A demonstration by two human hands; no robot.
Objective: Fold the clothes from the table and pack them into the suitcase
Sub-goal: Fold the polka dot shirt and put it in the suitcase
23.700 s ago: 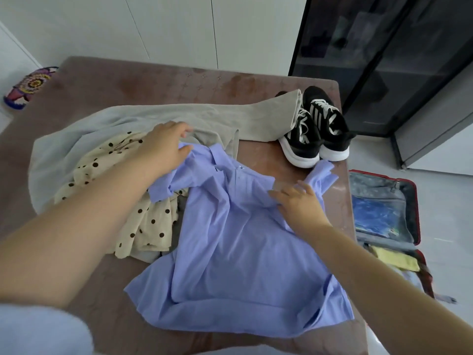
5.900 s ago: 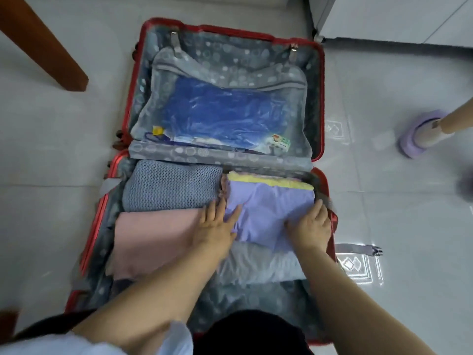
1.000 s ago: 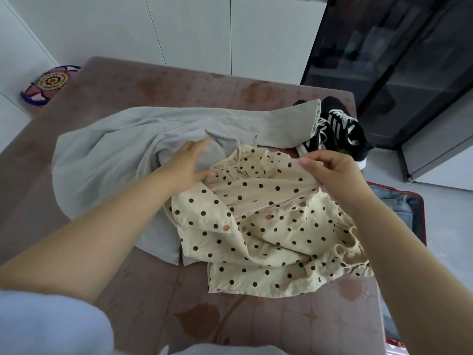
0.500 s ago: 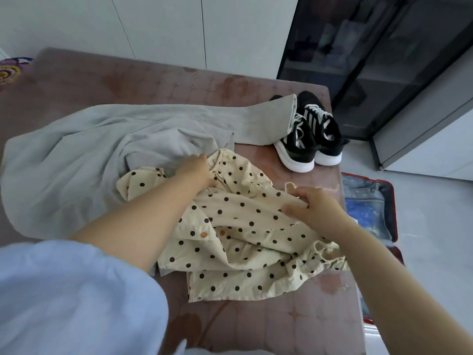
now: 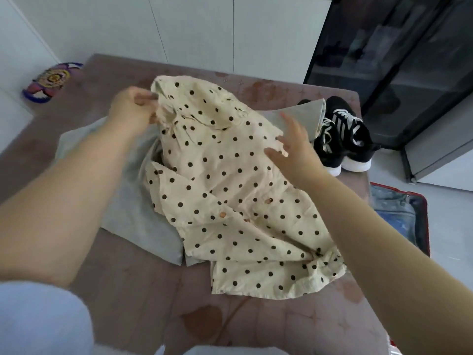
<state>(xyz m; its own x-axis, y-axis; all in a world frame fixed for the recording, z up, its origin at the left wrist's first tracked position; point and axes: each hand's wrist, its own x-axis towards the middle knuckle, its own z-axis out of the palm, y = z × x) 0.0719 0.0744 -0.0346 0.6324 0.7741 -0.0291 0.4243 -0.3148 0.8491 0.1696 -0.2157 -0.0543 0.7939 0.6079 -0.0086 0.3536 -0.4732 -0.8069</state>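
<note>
A cream blouse with dark polka dots lies spread over the middle of the brown table, its top end lifted. My left hand pinches that raised top edge at the far left of the blouse. My right hand hovers with fingers spread over the blouse's right side, holding nothing. A grey garment lies crumpled under the blouse, with one end showing by the shoes. The open red suitcase lies on the floor to the right of the table, mostly hidden by my right arm.
A pair of black sneakers with white stripes stands at the table's far right corner. A dark glass cabinet rises behind them. A colourful patterned object lies on the floor at the far left. White cupboard doors line the back wall.
My left hand has lifted the blouse's top edge up and away from me, spreading the blouse out. My right hand has let go of the cloth and opened above it.
</note>
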